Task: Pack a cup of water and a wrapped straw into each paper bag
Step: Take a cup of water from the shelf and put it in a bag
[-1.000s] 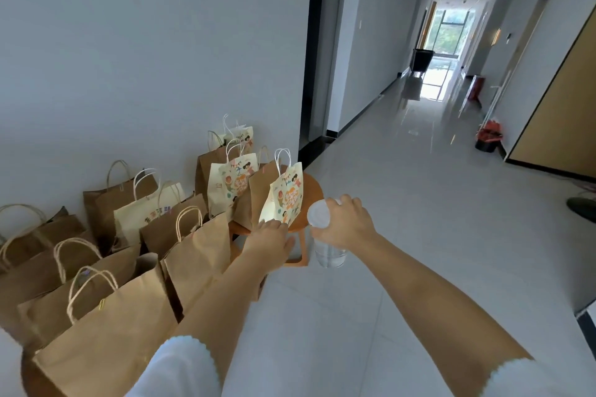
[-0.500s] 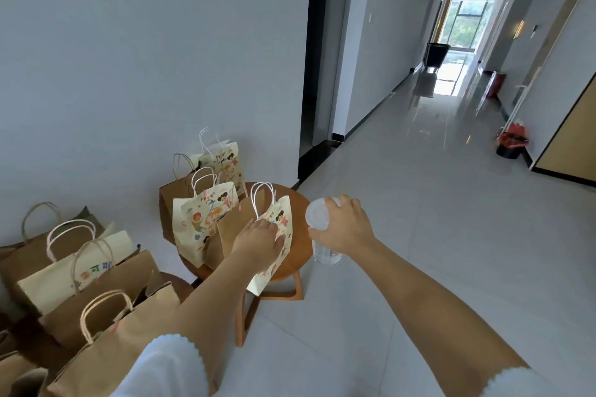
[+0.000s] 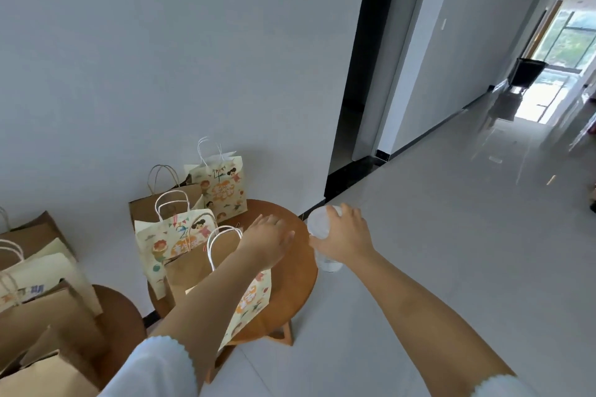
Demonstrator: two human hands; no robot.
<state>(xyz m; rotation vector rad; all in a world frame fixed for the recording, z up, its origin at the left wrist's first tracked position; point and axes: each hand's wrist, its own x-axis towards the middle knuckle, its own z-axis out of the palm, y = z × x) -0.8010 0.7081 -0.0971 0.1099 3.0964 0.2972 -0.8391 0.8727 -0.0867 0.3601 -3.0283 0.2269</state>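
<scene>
The right hand (image 3: pixel 346 237) grips a clear plastic cup (image 3: pixel 322 240) from above, fingers curled round its white lid, and holds it in the air just past the right edge of a round wooden stool (image 3: pixel 290 287). The left hand (image 3: pixel 269 243) reaches out over the stool with its fingers straight and together, palm down, holding nothing; whether it touches the seat cannot be told. Under that forearm stands a printed paper bag (image 3: pixel 250 303) with white cord handles, beside a plain brown bag (image 3: pixel 190 267). Behind them on the stool are another printed bag (image 3: pixel 174 242), a brown bag (image 3: pixel 151 209) and a third printed bag (image 3: pixel 222 187) near the white wall (image 3: pixel 161 58). More brown and cream bags (image 3: pixel 42 293) crowd the lower left. A tiled corridor floor (image 3: pixel 435 235) stretches to the right. No straw can be made out.
</scene>
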